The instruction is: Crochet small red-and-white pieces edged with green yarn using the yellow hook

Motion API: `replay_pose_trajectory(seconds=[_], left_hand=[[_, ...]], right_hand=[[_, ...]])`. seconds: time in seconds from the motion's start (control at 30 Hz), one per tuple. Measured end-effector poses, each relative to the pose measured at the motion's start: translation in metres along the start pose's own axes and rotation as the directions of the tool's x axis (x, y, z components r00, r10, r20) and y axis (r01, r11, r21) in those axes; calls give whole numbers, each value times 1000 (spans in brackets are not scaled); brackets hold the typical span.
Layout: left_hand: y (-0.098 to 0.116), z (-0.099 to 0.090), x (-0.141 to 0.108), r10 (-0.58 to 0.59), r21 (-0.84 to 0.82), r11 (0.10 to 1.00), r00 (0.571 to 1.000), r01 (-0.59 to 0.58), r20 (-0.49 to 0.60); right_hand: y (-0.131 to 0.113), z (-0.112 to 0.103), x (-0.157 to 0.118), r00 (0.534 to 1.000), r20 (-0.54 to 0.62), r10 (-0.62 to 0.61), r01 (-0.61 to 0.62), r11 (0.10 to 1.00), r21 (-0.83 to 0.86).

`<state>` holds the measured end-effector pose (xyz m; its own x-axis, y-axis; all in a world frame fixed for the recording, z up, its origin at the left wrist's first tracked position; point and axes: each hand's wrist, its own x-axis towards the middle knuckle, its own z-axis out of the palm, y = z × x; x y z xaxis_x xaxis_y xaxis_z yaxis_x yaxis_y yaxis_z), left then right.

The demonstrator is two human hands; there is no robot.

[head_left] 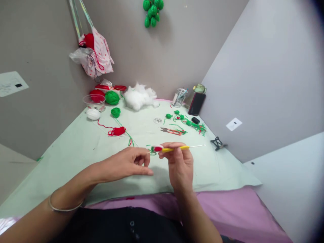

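Observation:
My right hand (181, 165) is closed around a crochet hook (175, 149) with a yellow handle, its thin metal shaft pointing right. At the fingertips of that hand is a small crocheted piece (158, 148) in red, white and green. My left hand (129, 163) is just left of the piece, fingers curled and thumb stretched out. A short white yarn strand (148, 153) runs from its index finger toward the piece. Green yarn ends (153, 153) show below the piece. Both hands are above the pale green table cover (207, 172).
Behind my hands lie thread snips (170, 131), a red yarn bundle (116, 131), green yarn balls (112, 98), a white yarn ball (93, 114) and white stuffing (140, 97). At the right are green crocheted pieces (189, 123), a phone (197, 104) and a black stand (218, 143).

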<state>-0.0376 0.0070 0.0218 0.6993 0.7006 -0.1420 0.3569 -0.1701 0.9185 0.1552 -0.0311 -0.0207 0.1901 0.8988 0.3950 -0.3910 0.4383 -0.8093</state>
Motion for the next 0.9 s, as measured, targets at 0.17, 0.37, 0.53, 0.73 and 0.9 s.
replay_pose_trajectory(seconds=[0.17, 0.37, 0.53, 0.73, 0.9], left_hand=[[-10, 29, 8, 133, -280, 907, 846, -313, -516], [-9, 43, 10, 165, -351, 835, 801, -424, -575], [-7, 31, 5, 74, -449, 845, 896, -289, -438], [-6, 25, 4, 56, -505, 846, 971, -170, -233], [-7, 25, 5, 68, -444, 885, 982, -141, -175]], right_hand=[[6, 15, -3, 969, -179, 172, -139, 974, 180], [14, 18, -13, 979, -174, 111, -96, 991, 94], [2, 3, -19, 975, 90, -205, 224, 894, -387], [-15, -9, -14, 923, 253, -289, 381, 767, -516], [-12, -9, -9, 952, 254, -172, 275, 843, -462]])
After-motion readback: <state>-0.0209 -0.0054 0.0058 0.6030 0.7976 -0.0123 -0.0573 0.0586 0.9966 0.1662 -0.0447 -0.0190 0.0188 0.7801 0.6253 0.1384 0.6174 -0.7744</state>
